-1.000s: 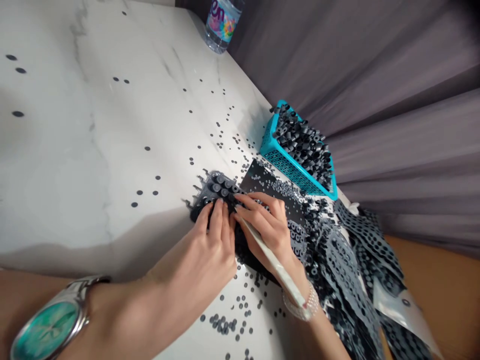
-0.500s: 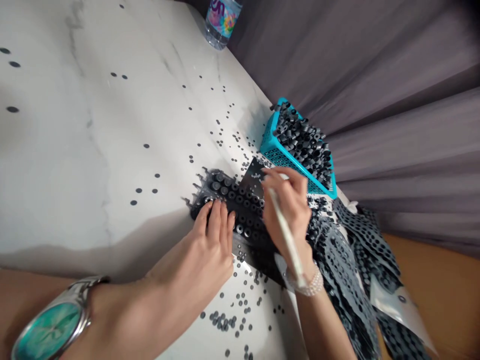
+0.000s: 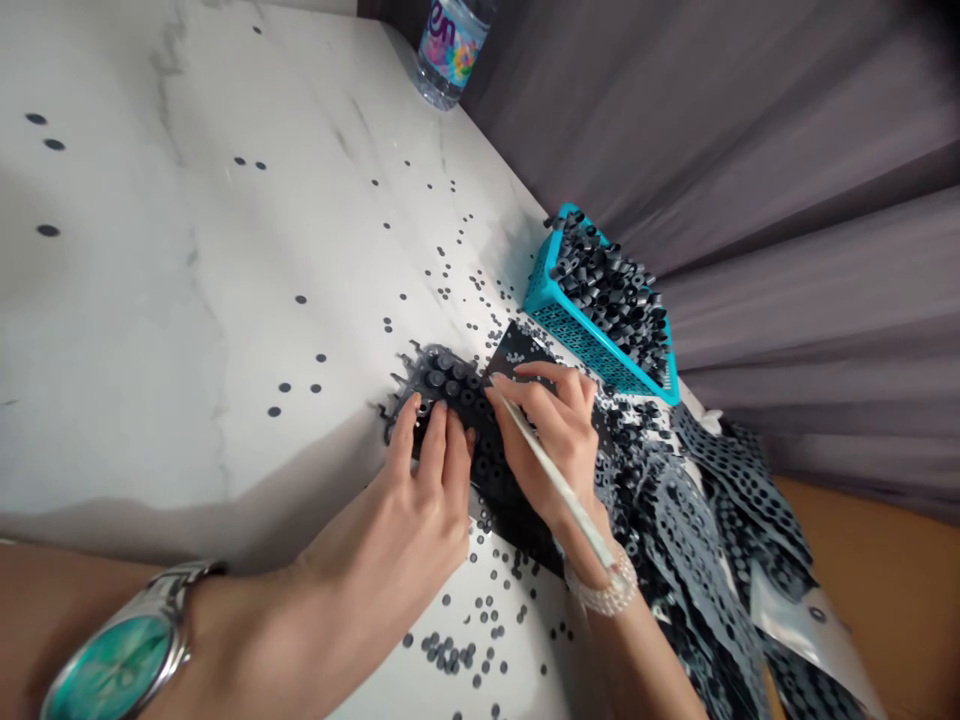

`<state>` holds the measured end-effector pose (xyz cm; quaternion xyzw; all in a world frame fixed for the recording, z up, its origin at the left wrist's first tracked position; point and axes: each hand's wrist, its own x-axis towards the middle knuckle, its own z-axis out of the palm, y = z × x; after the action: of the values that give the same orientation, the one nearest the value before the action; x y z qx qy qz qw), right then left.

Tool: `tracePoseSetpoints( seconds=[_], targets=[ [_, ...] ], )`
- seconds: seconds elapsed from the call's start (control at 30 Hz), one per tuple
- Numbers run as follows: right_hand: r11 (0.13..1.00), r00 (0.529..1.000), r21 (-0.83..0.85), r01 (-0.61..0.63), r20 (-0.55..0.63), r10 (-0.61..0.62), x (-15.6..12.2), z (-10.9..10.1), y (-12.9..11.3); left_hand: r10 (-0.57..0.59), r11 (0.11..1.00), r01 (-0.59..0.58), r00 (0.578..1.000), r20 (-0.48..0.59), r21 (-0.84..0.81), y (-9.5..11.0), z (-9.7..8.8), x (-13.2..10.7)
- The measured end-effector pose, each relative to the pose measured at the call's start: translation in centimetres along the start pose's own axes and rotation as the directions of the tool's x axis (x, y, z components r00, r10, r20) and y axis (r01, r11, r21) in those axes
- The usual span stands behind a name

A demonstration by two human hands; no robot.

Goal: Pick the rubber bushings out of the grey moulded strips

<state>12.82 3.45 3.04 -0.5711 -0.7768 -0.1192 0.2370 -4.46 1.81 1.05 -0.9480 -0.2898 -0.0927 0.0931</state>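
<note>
A black moulded rubber piece (image 3: 491,455) with rows of round cups lies on the table, prongs sticking out at its left end. The outstretched fingers of my left hand (image 3: 420,490) press down on that end, slightly apart. My right hand (image 3: 551,435) pinches a thin white stick (image 3: 559,485), slanted like a pen, with its tip end close to the cups. Whether the tip touches them I cannot tell. Beneath and behind the right hand lies a flat dark sheet (image 3: 517,345) dotted with small black discs.
A turquoise basket (image 3: 577,335) full of short black tubes stands behind my right hand. Perforated black rubber sheets (image 3: 697,560) are heaped at right. Loose black discs (image 3: 450,655) are scattered over the marble-patterned table (image 3: 135,370). A water bottle (image 3: 450,55) stands by the grey curtain (image 3: 712,130).
My right hand has moved left with the stick, closer to my left hand and the moulded piece. The left hand stays on that piece, its fingers slightly shifted.
</note>
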Motion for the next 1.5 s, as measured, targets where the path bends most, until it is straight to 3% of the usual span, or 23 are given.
tracePoseSetpoints(
  seconds=[0.23,0.53,0.63,0.7,0.77,0.9,1.07,1.23,1.5],
  targets=[
    [0.99,0.991,0.11,0.092,0.091,-0.102,0.1,0.4,-0.1,-0.029,0.999,0.028,1.0,-0.004,-0.039,-0.3,-0.5,0.3],
    [0.985,0.972,0.115,0.13,0.181,-0.149,0.3,1.0,-0.2,-0.023,0.998,0.023,1.0,0.006,-0.059,-0.2,-0.4,0.2],
    [0.998,0.998,0.06,-0.008,0.066,0.004,0.9,1.3,0.8,-0.036,0.998,0.037,0.999,0.02,-0.06,0.0,-0.3,0.1],
    [0.985,0.984,0.023,-0.169,-0.058,0.17,1.3,1.3,1.7,-0.036,0.997,0.037,0.999,0.013,-0.075,0.0,-0.2,0.0],
    [0.971,0.965,0.014,-0.24,-0.104,0.24,1.4,1.2,2.5,-0.031,0.995,0.03,1.0,-0.004,-0.095,-0.1,-0.2,0.0],
    [0.99,0.988,-0.026,-0.14,-0.066,0.138,0.8,0.6,2.5,-0.026,0.995,0.025,1.0,-0.016,-0.095,-0.2,0.0,-0.1],
    [0.995,0.989,-0.025,-0.093,-0.119,0.089,-0.3,-0.3,0.4,-0.026,0.996,0.027,1.0,0.008,-0.08,-0.4,-0.2,0.1],
    [0.986,0.988,0.134,0.098,0.105,-0.112,-0.5,-0.5,-1.0,-0.032,0.997,0.032,0.999,-0.008,-0.072,-0.4,-0.7,0.2],
    [0.974,0.973,0.179,0.136,0.159,-0.165,-0.7,0.0,-0.7,-0.052,0.996,0.049,0.998,-0.03,-0.077,-0.2,-0.4,0.1]
  ],
)
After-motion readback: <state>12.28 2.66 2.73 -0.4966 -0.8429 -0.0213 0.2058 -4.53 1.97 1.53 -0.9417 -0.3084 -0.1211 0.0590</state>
